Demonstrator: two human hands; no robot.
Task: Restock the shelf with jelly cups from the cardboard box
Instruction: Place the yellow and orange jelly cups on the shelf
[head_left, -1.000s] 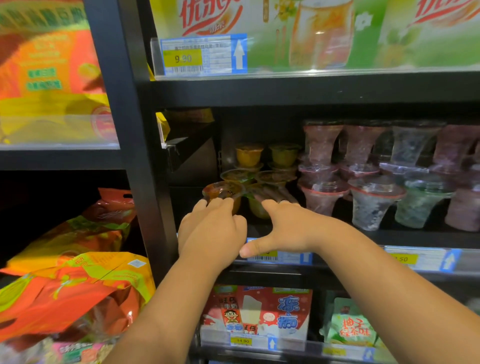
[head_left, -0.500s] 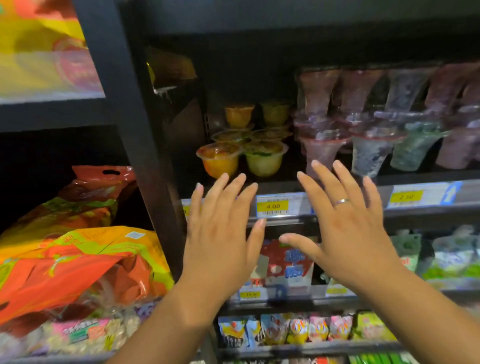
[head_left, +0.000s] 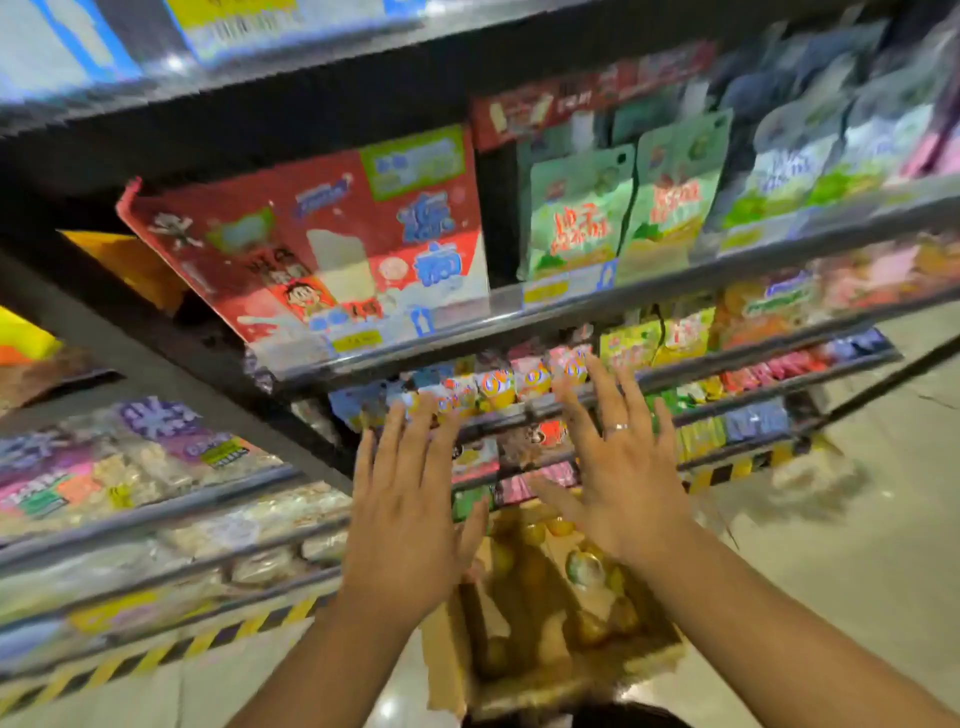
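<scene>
Though holding nothing, splayed straight and apart: fingers (head_left: 415, 441) of left hand (head_left: 402, 525) and right hand (head_left: 623, 493), ring (head_left: 616, 427) on the right, palms down, likely poised to dip for a load. Directly beneath palms and wrists: jelly cups (head_left: 584, 569) loose in the open cardboard box (head_left: 447, 660) on the floor, seemingly parked close for short reaches. Past the fingertips: snack packets (head_left: 496, 387) behind low shelf rails (head_left: 779, 370), blurred.
</scene>
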